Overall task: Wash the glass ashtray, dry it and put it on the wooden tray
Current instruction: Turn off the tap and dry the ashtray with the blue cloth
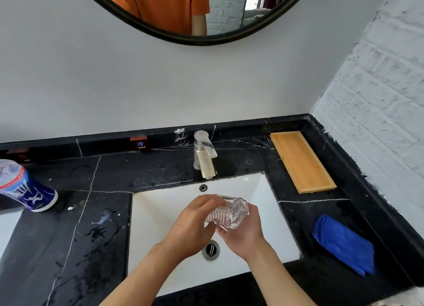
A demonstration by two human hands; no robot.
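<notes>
Holding the glass ashtray [229, 211] over the white sink [158, 216], you have it tilted in front of the faucet [205, 155]. Your right hand [244, 233] cups it from below, fingers curled against its ribbed side. Your left hand [191, 225] lies over its near edge, fingers pressed together and reaching into the bowl. The drain [211, 250] sits just below your hands. Right of the sink, the wooden tray [301, 162] lies on the black counter [75, 214], with a blue cloth [344, 245] nearer you.
</notes>
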